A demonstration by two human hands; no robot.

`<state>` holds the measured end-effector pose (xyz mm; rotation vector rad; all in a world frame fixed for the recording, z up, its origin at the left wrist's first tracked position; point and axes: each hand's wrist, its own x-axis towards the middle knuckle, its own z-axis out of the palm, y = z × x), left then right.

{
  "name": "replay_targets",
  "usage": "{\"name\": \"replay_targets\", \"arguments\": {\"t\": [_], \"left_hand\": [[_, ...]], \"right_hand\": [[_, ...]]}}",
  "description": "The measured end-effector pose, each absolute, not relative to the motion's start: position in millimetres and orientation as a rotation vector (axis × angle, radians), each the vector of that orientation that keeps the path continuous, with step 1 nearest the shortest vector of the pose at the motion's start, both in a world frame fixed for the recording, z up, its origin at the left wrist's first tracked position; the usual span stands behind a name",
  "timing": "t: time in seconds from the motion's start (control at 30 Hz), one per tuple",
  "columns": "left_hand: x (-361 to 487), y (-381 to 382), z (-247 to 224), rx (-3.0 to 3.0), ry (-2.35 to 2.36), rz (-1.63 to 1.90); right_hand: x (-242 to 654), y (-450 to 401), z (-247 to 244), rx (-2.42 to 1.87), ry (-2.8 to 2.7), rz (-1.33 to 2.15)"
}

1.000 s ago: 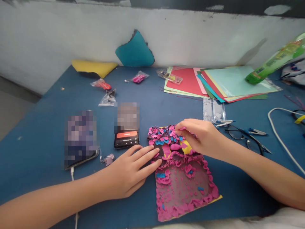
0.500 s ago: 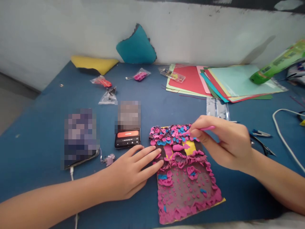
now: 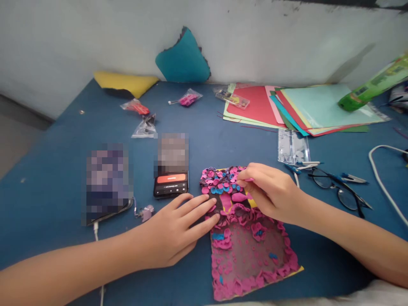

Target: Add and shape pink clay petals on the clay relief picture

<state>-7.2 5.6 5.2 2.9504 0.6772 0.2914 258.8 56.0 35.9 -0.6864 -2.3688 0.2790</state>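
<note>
**Clay relief card, 2 hands at work**

Item 1: clay picture (image 3: 248,242), a card covered in pink, blue and dark modelling clay, with yellow card showing at its edges. It lies flat on the blue table (image 3: 63,178), directly under the fingertips of both hands.

Item 2: right hand (image 3: 270,191). Fingers curled and pinched together on a small pink piece (image 3: 249,179), held just above the upper clay cluster of the picture. Whether this piece is a tool tip or a bit of clay cannot be told.

Item 3: left hand (image 3: 175,231). Fingers straight and spread, flat, holding nothing; the fingertips rest on the picture's left edge, the palm on the table.

Item 4: 2 phones. The smaller phone (image 3: 172,176) lies just beyond the left fingertips; the larger phone (image 3: 106,187) is further left of them, with a cable at its lower end.

Item 5: spectacles (image 3: 338,189), near the right wrist on its outer side.

Item 6: clear plastic case (image 3: 292,146), beyond the right knuckles.

Item 7: stack of coloured paper sheets (image 3: 299,108), well beyond the right fingers, with a green bottle (image 3: 372,85) lying over its far corner.

Item 8: 3 small plastic bags (image 3: 145,127), well beyond the left fingers.
</note>
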Motion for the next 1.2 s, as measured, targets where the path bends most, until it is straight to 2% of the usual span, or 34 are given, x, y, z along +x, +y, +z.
{"name": "replay_targets", "arguments": {"t": [0.27, 0.47, 0.97, 1.2], "left_hand": [[-8, 6, 5, 2.958, 0.671, 0.286], [-8, 5, 4, 2.938, 0.676, 0.269], [-8, 5, 4, 2.938, 0.681, 0.264], [-8, 5, 4, 2.944, 0.680, 0.276]], "right_hand": [[265, 52, 52, -0.919, -2.232, 0.495], [264, 54, 51, -0.748, -2.319, 0.330], [260, 59, 32, -0.657, -2.339, 0.240], [265, 56, 44, -0.736, -2.270, 0.371]]}}
